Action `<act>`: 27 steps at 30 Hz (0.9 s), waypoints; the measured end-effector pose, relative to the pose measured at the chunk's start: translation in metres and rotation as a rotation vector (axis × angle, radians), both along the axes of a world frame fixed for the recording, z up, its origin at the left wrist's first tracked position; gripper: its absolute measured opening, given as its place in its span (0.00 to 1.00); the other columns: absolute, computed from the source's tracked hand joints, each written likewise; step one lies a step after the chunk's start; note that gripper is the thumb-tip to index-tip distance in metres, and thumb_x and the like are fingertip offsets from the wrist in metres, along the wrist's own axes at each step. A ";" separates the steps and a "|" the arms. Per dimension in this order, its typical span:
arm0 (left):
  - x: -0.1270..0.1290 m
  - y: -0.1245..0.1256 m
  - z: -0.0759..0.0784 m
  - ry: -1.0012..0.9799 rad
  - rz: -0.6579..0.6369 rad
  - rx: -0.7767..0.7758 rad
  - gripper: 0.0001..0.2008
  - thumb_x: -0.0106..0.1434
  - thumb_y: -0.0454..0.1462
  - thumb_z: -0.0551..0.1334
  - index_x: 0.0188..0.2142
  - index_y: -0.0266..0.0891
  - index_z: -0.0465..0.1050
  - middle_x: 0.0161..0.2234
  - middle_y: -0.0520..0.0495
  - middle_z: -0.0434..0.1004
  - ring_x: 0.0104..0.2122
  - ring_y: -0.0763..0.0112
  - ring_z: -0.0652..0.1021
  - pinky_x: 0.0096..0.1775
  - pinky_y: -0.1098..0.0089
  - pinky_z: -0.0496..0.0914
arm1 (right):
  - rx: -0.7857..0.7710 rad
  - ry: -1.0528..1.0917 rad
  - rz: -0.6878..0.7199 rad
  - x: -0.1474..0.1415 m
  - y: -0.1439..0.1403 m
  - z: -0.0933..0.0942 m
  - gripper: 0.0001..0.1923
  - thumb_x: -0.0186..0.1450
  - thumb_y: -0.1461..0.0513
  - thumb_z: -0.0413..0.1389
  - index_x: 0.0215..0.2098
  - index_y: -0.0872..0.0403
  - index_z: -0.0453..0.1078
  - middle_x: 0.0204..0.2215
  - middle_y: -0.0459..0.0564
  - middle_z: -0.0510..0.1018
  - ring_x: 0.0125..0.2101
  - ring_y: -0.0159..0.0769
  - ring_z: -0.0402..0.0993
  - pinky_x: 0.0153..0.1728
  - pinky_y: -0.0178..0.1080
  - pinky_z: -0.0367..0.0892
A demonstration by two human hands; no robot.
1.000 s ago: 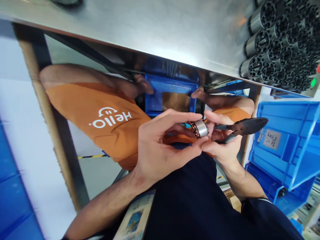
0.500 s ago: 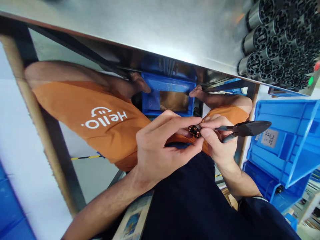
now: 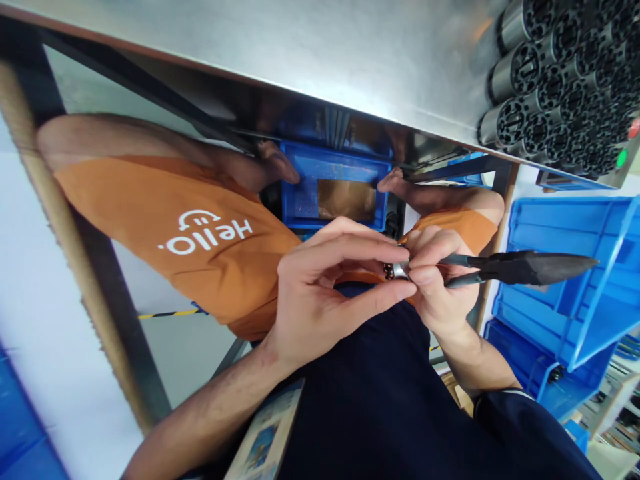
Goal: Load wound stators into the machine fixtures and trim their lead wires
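Above my lap, my left hand (image 3: 320, 293) pinches a small motor core (image 3: 399, 270) between thumb and fingertips. Its side is silvery metal, and copper windings show at its black end; the fingers cover much of it. My right hand (image 3: 443, 283) meets it from the other side, thumb and forefinger pressed together at the core. A pair of pliers (image 3: 525, 267) is tucked in that same hand, dark jaws pointing right and the grey handles running into the palm. Whether the right fingertips also grip the core is hard to see.
A metal table (image 3: 280, 47) lies ahead, with many metal cylinders (image 3: 515, 70) with slotted black ends standing at its right. Beneath it, a blue bin (image 3: 300, 200) sits between the feet. Blue crates (image 3: 540, 233) stand at the right.
The motor core has turned, so its silvery side now shows more than its copper end. The pliers have swung round in the right hand, their jaws reaching farther right.
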State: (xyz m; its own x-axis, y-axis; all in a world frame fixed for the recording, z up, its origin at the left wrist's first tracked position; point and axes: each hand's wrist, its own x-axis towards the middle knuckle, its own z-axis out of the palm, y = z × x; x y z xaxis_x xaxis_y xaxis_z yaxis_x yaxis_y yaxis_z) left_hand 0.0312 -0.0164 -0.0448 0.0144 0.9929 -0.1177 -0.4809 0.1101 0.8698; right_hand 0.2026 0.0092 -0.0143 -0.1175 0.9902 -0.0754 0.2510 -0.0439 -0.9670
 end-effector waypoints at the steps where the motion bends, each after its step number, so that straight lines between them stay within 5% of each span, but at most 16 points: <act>1: 0.001 -0.001 0.000 -0.007 0.006 -0.002 0.16 0.66 0.34 0.82 0.51 0.55 0.90 0.50 0.49 0.87 0.45 0.68 0.88 0.42 0.70 0.88 | 0.022 0.002 0.007 -0.002 0.000 0.001 0.18 0.75 0.44 0.70 0.36 0.45 0.77 0.27 0.44 0.72 0.29 0.38 0.72 0.33 0.45 0.75; 16: 0.008 -0.004 -0.005 -0.223 0.065 -0.054 0.06 0.73 0.40 0.79 0.47 0.48 0.87 0.52 0.49 0.88 0.44 0.69 0.90 0.46 0.69 0.88 | 0.133 0.028 0.099 -0.009 0.009 0.010 0.09 0.76 0.53 0.71 0.40 0.46 0.81 0.29 0.43 0.75 0.30 0.36 0.74 0.34 0.43 0.74; 19: 0.007 -0.003 -0.011 -0.170 0.188 -0.030 0.06 0.73 0.38 0.78 0.47 0.48 0.86 0.54 0.51 0.87 0.49 0.72 0.88 0.53 0.71 0.85 | 0.107 -0.111 0.159 0.003 0.007 0.020 0.12 0.77 0.50 0.68 0.54 0.45 0.85 0.34 0.46 0.79 0.33 0.38 0.76 0.35 0.44 0.75; 22: 0.003 0.000 -0.015 -0.012 0.330 0.052 0.07 0.74 0.34 0.76 0.49 0.47 0.86 0.56 0.50 0.85 0.50 0.75 0.85 0.54 0.74 0.82 | 0.070 -0.293 0.290 0.021 0.001 0.028 0.23 0.79 0.58 0.63 0.70 0.44 0.77 0.39 0.47 0.81 0.36 0.38 0.78 0.38 0.43 0.76; 27: -0.002 0.007 -0.014 0.219 0.423 0.169 0.09 0.74 0.35 0.76 0.52 0.45 0.85 0.54 0.47 0.83 0.49 0.71 0.84 0.50 0.71 0.83 | 0.074 -0.456 0.443 0.028 -0.007 0.029 0.30 0.76 0.67 0.61 0.74 0.45 0.73 0.46 0.47 0.83 0.42 0.36 0.79 0.45 0.40 0.77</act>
